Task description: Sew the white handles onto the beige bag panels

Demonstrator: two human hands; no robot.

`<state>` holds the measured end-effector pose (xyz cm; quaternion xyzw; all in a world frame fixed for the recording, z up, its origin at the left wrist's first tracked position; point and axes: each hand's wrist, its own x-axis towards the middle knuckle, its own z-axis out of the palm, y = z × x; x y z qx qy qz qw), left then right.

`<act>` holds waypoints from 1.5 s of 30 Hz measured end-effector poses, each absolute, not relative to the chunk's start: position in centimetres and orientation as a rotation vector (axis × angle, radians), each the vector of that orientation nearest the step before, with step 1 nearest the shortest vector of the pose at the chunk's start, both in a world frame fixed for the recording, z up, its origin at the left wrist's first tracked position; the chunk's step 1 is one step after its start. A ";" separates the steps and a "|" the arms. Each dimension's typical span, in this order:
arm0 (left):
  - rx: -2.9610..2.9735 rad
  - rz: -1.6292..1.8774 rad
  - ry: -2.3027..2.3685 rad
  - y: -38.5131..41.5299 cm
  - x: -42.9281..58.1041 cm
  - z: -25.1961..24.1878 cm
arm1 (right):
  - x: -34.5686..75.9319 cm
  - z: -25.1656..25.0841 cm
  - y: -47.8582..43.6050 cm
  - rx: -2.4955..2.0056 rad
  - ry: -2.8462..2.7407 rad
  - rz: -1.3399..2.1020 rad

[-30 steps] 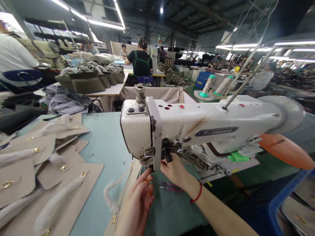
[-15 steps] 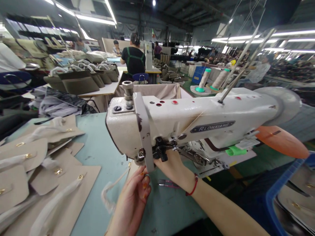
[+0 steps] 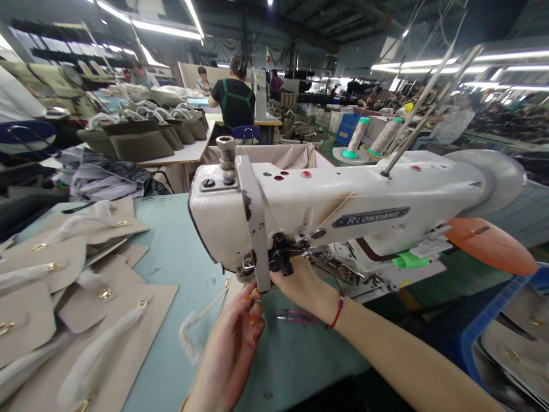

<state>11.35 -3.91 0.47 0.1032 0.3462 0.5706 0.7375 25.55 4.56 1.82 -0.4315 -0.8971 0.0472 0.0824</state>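
Note:
The white sewing machine (image 3: 300,194) stands in front of me. Under its head lies a beige bag panel (image 3: 232,288), mostly hidden, with a wrapped handle (image 3: 189,337) trailing to the left from a gold ring. My left hand (image 3: 235,332) is closed just below the needle area, its thumb and fingertips pinching the panel's near edge. Reaching in from the right, my right hand (image 3: 302,289) wears a red bracelet (image 3: 337,309); its fingers disappear behind the machine head, so their grip is hidden. Thread snips (image 3: 295,316) lie on the table below my right wrist.
Several beige panels (image 3: 128,337) with plastic-wrapped handles overlap on the left of the table (image 3: 171,240). A blue crate (image 3: 469,343) with more panels is at the right. Thread cones (image 3: 358,137) stand behind the machine. Beyond, a person (image 3: 234,94) sits at another table.
The view has shifted slightly. Both hands keep nearly the same places at the machine head; no clear movement of the panel shows.

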 end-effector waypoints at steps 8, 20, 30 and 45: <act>0.205 1.259 0.727 -3.9 11.5 0.6 | 26.0 1.1 5.3 -1.099 -2.846 -0.090; 0.164 1.269 0.733 -4.0 11.5 0.3 | 27.7 1.7 4.3 -0.904 -2.804 -0.220; 0.166 1.269 0.750 -3.8 11.7 0.4 | 27.5 1.6 5.3 -1.060 -2.831 -0.083; 0.176 1.283 0.797 -4.7 12.0 0.6 | 29.1 -1.6 0.6 -1.074 -2.209 0.050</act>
